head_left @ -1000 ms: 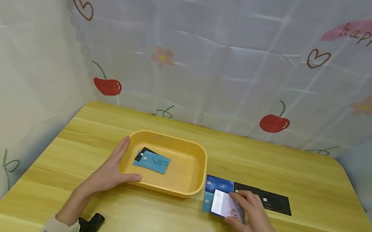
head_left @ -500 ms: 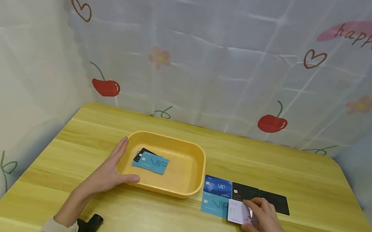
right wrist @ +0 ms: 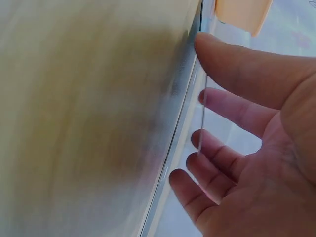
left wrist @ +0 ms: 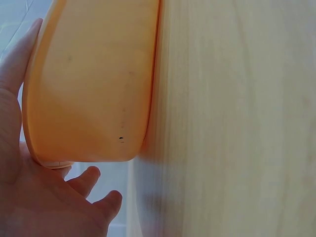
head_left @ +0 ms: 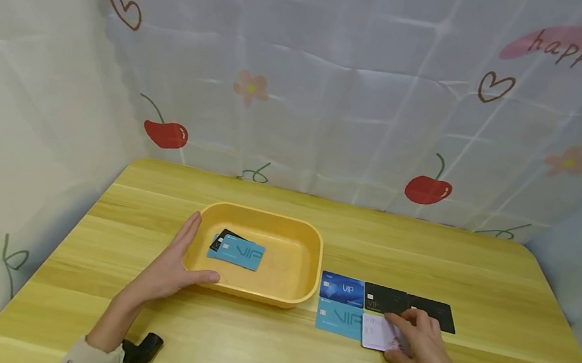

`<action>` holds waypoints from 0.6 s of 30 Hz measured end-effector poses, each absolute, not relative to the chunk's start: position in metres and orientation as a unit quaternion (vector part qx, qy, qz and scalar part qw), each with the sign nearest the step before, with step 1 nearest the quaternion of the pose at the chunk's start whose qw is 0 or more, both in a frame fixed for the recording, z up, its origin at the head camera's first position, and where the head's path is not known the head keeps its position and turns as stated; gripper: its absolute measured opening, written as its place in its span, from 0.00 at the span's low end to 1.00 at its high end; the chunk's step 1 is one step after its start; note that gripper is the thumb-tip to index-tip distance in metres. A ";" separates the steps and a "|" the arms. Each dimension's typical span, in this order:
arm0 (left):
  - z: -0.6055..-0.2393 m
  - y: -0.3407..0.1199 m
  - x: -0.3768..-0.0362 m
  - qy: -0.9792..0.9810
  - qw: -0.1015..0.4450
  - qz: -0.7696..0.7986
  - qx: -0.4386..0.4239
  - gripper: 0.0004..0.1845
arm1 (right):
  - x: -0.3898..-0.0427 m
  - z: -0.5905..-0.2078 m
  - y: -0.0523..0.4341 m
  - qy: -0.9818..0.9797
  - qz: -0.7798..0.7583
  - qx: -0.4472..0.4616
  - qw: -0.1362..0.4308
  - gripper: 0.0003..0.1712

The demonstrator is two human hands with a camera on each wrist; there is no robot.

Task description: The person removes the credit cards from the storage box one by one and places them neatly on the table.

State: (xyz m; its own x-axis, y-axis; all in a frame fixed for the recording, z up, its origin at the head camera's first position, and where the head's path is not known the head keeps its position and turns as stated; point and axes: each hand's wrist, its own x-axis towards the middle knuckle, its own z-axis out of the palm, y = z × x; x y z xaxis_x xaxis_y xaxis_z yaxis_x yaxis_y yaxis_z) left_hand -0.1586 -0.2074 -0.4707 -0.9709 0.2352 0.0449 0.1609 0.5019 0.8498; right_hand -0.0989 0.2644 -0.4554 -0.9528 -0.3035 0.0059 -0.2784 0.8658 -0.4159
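My left hand [head_left: 169, 267] rests at the left front corner of a yellow plastic bin [head_left: 318, 244]. Its thumb lies along the front rim, and its straight fingers touch the left side. Inside the bin is a small heap of cards, a light blue VIP card [head_left: 241, 253] over a black card [head_left: 226, 236]. With thumb and fingertips my right hand [head_left: 427, 352] pinches a pale lilac-white VIP card [head_left: 374, 331] by its edges, low over the table. Directly left of it lies a light blue VIP card [head_left: 337, 318]; the hand covers the pale card's right part.
Behind the pale card runs a row of cards: a dark blue VIP card [head_left: 342, 289], a black card [head_left: 384, 298] and another black card [head_left: 442, 315]. All lie on the wood-patterned table [head_left: 250, 354]. A printed curtain [head_left: 307, 81] stands along the far edge.
My right hand has carried the pale card rightward, off the light blue card to a place beside it, uncovering the blue and black cards. My left hand has stayed at the bin.
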 end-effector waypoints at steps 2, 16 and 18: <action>-0.470 -0.208 -0.159 0.865 0.039 0.486 0.115 0.64 | -0.099 -0.456 0.265 0.966 -0.208 -0.148 0.032 0.29; -0.469 -0.207 -0.158 0.866 0.039 0.486 0.112 0.64 | -0.098 -0.460 0.267 0.966 -0.212 -0.144 0.021 0.29; -0.468 -0.207 -0.158 0.865 0.039 0.488 0.111 0.64 | -0.099 -0.460 0.267 0.967 -0.209 -0.146 0.020 0.29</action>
